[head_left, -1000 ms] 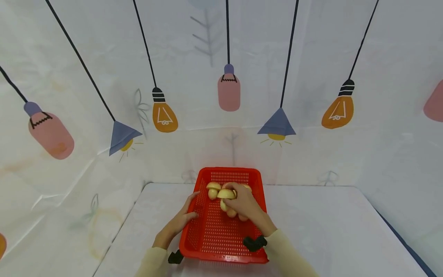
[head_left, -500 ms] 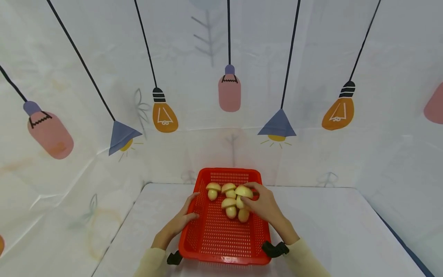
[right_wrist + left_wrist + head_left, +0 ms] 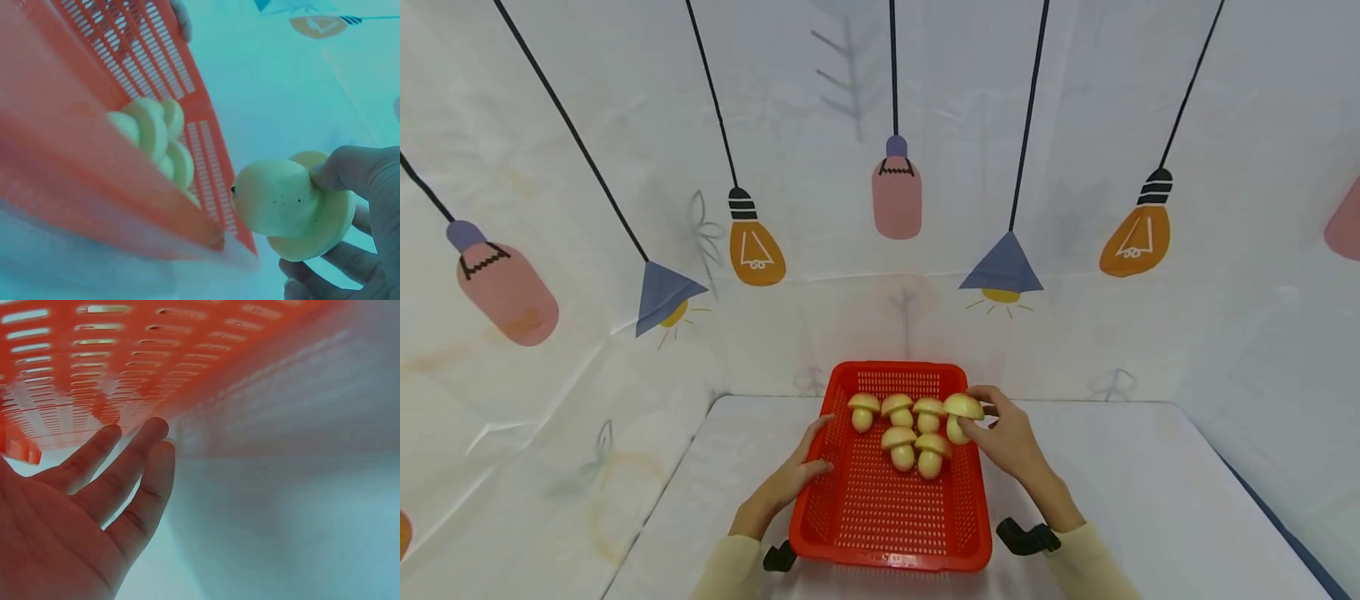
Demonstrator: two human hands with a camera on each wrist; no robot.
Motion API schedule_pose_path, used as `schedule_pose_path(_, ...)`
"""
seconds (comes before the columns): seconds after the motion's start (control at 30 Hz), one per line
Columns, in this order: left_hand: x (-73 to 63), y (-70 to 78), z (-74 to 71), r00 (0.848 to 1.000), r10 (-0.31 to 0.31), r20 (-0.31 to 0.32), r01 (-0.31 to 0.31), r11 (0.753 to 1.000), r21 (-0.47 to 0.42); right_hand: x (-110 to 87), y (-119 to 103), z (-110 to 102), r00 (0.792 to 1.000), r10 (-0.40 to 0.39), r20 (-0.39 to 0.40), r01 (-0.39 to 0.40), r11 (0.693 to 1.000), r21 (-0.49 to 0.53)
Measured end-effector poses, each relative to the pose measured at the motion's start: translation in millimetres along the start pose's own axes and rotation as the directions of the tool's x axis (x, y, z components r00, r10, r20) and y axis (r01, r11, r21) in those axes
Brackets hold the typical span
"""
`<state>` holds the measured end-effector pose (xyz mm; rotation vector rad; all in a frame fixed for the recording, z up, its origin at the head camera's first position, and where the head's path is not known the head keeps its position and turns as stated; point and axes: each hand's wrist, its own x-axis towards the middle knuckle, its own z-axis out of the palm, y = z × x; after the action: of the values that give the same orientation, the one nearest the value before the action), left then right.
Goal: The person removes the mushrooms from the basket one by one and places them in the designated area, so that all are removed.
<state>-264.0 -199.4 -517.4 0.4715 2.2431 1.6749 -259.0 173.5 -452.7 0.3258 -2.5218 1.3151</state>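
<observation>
In the head view a red plastic basket (image 3: 887,525) with slotted walls stands on the white table. My left hand (image 3: 790,479) holds its left rim, thumb and index finger over the edge. Three fingers (image 3: 150,487) extend along the outside of the wall in the left wrist view. At the right rim my right hand (image 3: 1011,446) pinches a pale yellow mushroom (image 3: 962,407), thumb on the stem side and fingers behind the cap. Dark specks mark this mushroom (image 3: 275,197) in the right wrist view. Several similar mushrooms (image 3: 898,439) lie inside, toward the far end.
The white table (image 3: 1120,500) extends to both sides of the basket. Behind it hangs a pale sheet (image 3: 820,317) printed with lamps and bulbs. Each wrist wears a black strap (image 3: 1028,537).
My right hand has moved right with a mushroom, from above the group to the basket's right rim. Mushrooms it covered now show. The left hand stays on the left rim.
</observation>
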Motion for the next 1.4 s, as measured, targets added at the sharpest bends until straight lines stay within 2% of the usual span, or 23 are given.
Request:
schedule_pose_path(0.2,-0.1,3.8,-4.9,0.999,-0.045,0.02,0.044,0.996,0.078,-4.3,14.5,-12.1,0.999,0.043,-0.028,-0.043,0.999,0.01)
schedule_pose_path(0.47,-3.0,10.9,-9.9,0.996,-0.092,0.008,0.088,0.974,0.21,-10.6,34.3,-26.9,0.992,0.09,-0.091,-0.091,0.996,-0.009)
schedule_pose_path(0.73,-4.6,15.0,-12.6,0.994,-0.109,-0.011,0.107,0.942,0.318,-17.2,62.6,-30.2,0.994,0.065,-0.093,-0.072,0.995,-0.065)
schedule_pose_path(0.9,-3.9,15.3,-7.1,0.992,-0.118,-0.034,0.123,0.947,0.295,-23.5,81.4,-30.5,0.994,0.095,-0.06,-0.1,0.992,-0.073)
schedule_pose_path(1.13,-3.8,17.4,-0.8,0.99,-0.116,-0.08,0.133,0.956,0.261,-29.8,96.0,-31.2,0.984,0.178,-0.006,-0.178,0.981,-0.076)
schedule_pose_path(1.23,-3.2,15.1,-0.5,0.991,-0.108,-0.082,0.126,0.957,0.262,-33.4,99.5,-31.4,0.984,0.177,0.01,-0.176,0.982,-0.073)
schedule_pose_path(1.4,-4.8,14.7,-0.2,0.987,-0.131,-0.095,0.153,0.946,0.285,-38.0,107.3,-28.3,0.988,0.153,0.037,-0.149,0.986,-0.078)
